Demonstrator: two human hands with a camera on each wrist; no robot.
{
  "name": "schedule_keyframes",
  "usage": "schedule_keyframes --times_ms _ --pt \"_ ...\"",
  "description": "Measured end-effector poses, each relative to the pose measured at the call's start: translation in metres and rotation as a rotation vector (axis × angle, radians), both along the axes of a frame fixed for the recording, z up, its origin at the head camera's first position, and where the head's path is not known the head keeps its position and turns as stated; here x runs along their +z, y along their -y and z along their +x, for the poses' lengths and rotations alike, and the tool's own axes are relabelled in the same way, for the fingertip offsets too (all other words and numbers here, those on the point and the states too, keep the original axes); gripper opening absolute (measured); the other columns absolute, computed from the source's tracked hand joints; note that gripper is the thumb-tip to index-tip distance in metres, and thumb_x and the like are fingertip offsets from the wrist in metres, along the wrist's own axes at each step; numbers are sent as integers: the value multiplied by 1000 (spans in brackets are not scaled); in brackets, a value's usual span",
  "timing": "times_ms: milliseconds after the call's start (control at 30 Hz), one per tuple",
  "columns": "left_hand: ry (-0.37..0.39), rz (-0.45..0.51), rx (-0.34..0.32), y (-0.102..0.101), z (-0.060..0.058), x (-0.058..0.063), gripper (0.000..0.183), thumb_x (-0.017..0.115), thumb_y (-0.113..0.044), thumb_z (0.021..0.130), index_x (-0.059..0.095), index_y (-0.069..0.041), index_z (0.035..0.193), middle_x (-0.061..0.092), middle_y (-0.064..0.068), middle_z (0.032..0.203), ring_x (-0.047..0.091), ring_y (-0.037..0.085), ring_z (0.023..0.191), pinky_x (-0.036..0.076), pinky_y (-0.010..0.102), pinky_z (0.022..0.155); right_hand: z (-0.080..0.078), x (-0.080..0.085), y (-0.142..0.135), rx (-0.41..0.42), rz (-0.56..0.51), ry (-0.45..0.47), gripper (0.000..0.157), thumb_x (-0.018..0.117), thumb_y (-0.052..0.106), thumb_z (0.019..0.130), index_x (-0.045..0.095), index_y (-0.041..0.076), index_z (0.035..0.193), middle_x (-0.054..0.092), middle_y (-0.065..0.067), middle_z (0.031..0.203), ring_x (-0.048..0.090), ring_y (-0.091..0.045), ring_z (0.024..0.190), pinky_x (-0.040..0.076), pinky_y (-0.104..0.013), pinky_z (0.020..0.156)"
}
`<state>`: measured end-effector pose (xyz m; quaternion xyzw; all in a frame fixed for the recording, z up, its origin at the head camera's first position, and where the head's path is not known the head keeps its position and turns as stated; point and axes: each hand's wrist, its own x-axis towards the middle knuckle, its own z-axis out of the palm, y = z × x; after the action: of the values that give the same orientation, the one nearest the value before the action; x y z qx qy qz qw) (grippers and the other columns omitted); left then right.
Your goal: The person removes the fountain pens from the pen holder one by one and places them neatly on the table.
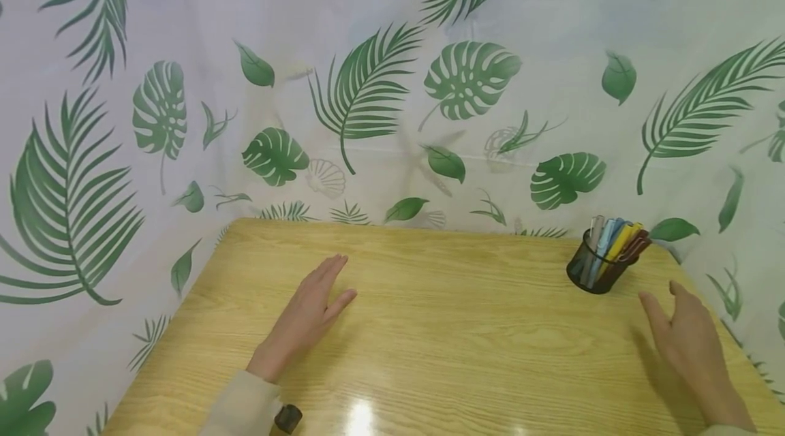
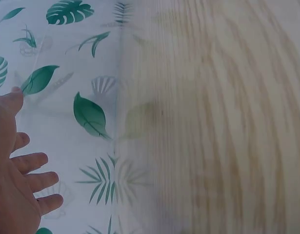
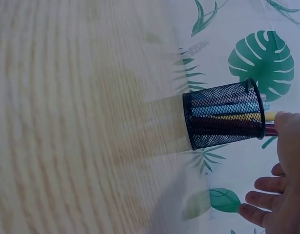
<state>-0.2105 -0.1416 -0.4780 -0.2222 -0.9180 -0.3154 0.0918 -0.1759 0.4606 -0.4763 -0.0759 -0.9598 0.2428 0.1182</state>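
Note:
A black mesh pen cup (image 1: 596,271) stands upright near the table's back right corner, also seen sideways in the right wrist view (image 3: 225,116). Several pens (image 1: 616,240) in grey, light blue, blue, yellow and dark red stick out of it. My right hand (image 1: 689,337) hovers in front and to the right of the cup, apart from it, thumb and fingers spread and holding nothing. Over the left half of the table, my left hand (image 1: 309,306) is held with straight fingers and the thumb out, nothing in it. In the left wrist view its fingers (image 2: 42,181) are extended.
The wooden table (image 1: 441,340) has a glossy light top. White curtain-like sheeting (image 1: 380,204) with green leaf prints surrounds its back and sides. A small dark object (image 1: 287,417) shows at the left sleeve's cuff (image 1: 245,405).

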Motion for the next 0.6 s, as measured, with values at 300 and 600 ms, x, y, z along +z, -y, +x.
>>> schedule_keyframes --times_ms 300,600 --pt "89 71 -26 -24 0 0 64 54 -42 108 35 -11 161 38 10 163 36 30 149 33 52 119 -8 -2 0 57 -61 -45 77 40 35 112 14 -26 149 31 -54 140 36 -71 119 29 -80 98" --pt "112 140 -65 -47 2 -3 59 55 -38 108 40 -12 159 42 8 161 41 30 146 39 53 116 -22 0 6 64 -110 -28 78 39 38 112 9 -20 155 30 -49 147 41 -68 120 36 -78 92"
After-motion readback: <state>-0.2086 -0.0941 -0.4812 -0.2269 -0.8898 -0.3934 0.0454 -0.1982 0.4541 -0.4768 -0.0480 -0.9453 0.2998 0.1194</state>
